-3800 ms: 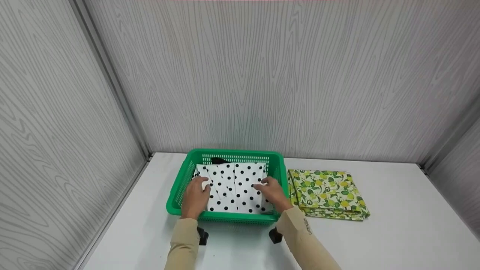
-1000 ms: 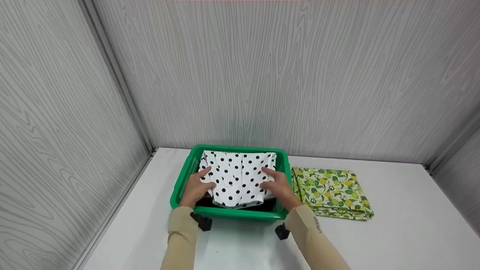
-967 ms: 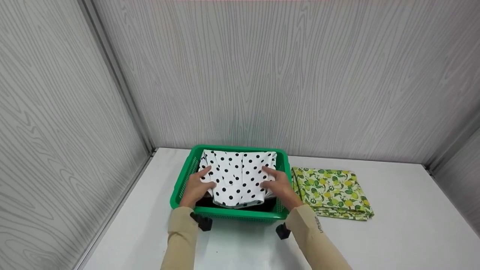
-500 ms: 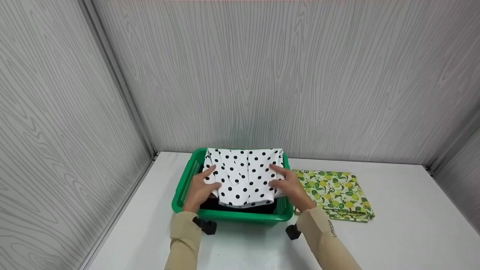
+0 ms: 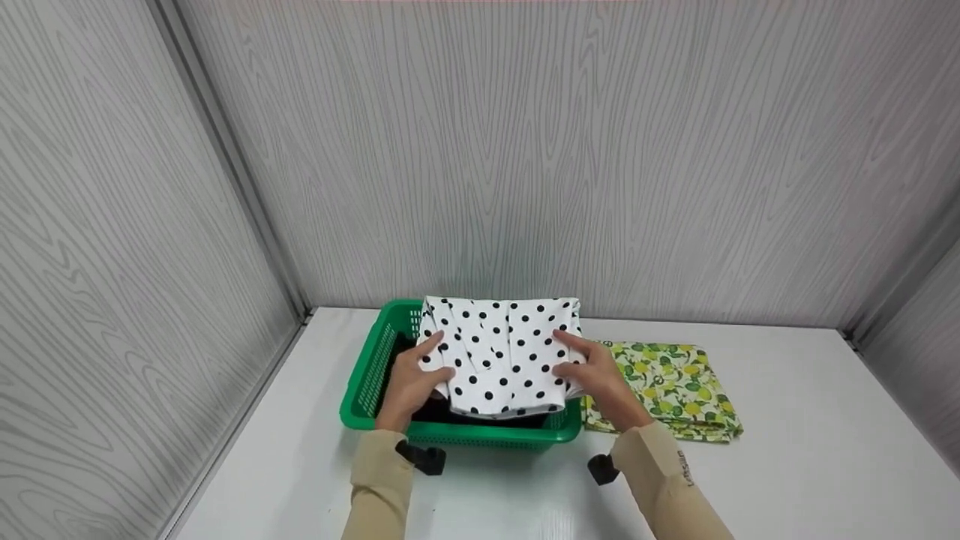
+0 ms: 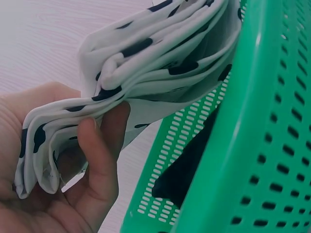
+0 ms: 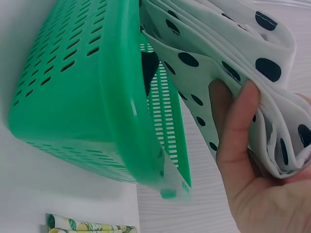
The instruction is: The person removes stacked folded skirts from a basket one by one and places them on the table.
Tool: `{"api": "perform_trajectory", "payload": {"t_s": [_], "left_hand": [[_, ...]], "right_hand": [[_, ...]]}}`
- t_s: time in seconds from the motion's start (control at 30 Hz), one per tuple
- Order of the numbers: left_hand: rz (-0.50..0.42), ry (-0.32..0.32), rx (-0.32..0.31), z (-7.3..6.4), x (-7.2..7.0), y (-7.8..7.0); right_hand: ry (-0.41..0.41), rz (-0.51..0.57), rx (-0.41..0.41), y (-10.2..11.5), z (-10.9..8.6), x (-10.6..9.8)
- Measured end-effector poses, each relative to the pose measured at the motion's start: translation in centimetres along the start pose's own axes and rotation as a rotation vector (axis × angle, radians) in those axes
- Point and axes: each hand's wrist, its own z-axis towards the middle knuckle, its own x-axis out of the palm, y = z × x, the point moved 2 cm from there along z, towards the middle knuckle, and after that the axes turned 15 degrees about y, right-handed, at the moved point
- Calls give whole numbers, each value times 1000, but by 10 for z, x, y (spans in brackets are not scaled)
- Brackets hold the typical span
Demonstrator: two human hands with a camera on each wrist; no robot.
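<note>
A folded white cloth with black polka dots (image 5: 495,360) is held level over the green basket by both hands. My left hand (image 5: 411,379) grips its left edge, thumb on top; in the left wrist view the fingers (image 6: 99,150) curl under the layered folds. At the right edge my right hand (image 5: 600,379) grips it the same way, its fingers (image 7: 238,128) beneath the cloth in the right wrist view. The green plastic basket (image 5: 360,382) stands below, its right part covered by the cloth. Something black (image 6: 182,170), like dark fabric, lies inside it.
A folded cloth with a yellow and green lemon print (image 5: 675,382) lies on the white table (image 5: 810,420) right of the basket, partly behind the right hand. A grey wood-grain wall (image 5: 480,150) rises behind the table, another (image 5: 112,262) on the left.
Both hands, earlier reaching over the dotted cloth in the basket, now hold it by its sides. It has been lifted and shifted right, uncovering the black item below.
</note>
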Motion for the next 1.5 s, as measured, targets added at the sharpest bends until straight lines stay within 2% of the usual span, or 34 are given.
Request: {"api": "perform_trajectory", "payload": {"t_s": [0.27, 0.37, 0.53, 0.73, 0.9, 1.03, 1.17, 1.27, 1.5], "left_hand": [[-3, 26, 36, -2, 14, 0], [-6, 17, 32, -3, 18, -3], [-13, 26, 62, -2, 25, -11], [8, 35, 49, -3, 35, -16], [6, 36, 55, -4, 40, -18], [13, 34, 74, -7, 46, -19], [27, 38, 117, -10, 50, -22], [20, 65, 148, -12, 55, -25], [20, 85, 166, -16, 66, -32]], "right_hand": [[17, 5, -33, -6, -9, -10], [23, 17, -38, -5, -12, -14], [8, 1, -42, -3, -18, -22], [-16, -7, -20, -7, -28, -30], [-22, -4, -64, -8, -33, -33], [-37, -35, -56, -7, -39, -35], [-48, -18, -66, -7, -45, -38], [-64, 2, -86, -8, -52, -41], [-93, -55, -89, -9, -69, -50]]}}
